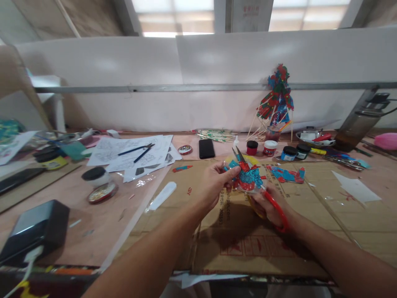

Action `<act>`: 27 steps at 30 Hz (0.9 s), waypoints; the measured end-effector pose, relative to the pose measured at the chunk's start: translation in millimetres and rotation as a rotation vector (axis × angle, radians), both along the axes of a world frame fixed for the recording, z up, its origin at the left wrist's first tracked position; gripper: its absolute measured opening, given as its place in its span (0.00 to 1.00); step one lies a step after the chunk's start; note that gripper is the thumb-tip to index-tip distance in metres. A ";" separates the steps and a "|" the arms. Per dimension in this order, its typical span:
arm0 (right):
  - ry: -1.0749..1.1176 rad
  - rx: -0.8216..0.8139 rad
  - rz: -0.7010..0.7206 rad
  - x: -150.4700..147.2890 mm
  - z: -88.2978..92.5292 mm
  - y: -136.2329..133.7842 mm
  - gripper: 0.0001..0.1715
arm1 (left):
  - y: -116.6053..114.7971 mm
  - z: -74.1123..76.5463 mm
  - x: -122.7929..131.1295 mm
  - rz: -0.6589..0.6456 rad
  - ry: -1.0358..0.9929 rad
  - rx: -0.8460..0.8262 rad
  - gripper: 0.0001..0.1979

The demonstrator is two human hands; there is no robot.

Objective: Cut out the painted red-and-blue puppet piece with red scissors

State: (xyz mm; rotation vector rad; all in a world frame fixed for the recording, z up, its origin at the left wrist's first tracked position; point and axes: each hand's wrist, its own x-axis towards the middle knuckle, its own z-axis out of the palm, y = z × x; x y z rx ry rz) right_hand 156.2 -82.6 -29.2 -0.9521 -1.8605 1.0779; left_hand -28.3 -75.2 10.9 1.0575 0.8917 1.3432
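My left hand (214,184) pinches the edge of a painted blue and red cut-out piece (248,178) on clear film, holding it up over the cardboard sheet (235,240). My right hand (269,207) grips red-handled scissors (277,211). Their blades (238,155) point up and away through the piece's top edge. Another painted blue and red piece (287,174) lies flat on the cardboard just right of my hands.
Paint jars (270,147) and a black phone (206,148) stand behind the hands. A finished coloured puppet on sticks (277,99) leans on the white wall. Line drawings with pencils (136,152) lie left; a black box (34,229) sits at the near left edge.
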 end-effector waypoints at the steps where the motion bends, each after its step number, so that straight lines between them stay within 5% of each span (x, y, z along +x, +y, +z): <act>1: -0.006 0.009 -0.015 0.2 0.2 0.1 0.16 | -0.1 -0.1 0.1 -0.001 0.003 0.005 0.19; 16: -0.111 0.082 0.009 -0.8 9.4 -2.7 0.23 | -2.6 -0.4 1.3 -0.024 -0.008 -0.036 0.16; 27: -0.033 0.116 0.035 -0.7 -0.8 -0.3 0.24 | -3.8 0.4 3.0 0.013 -0.032 -0.022 0.18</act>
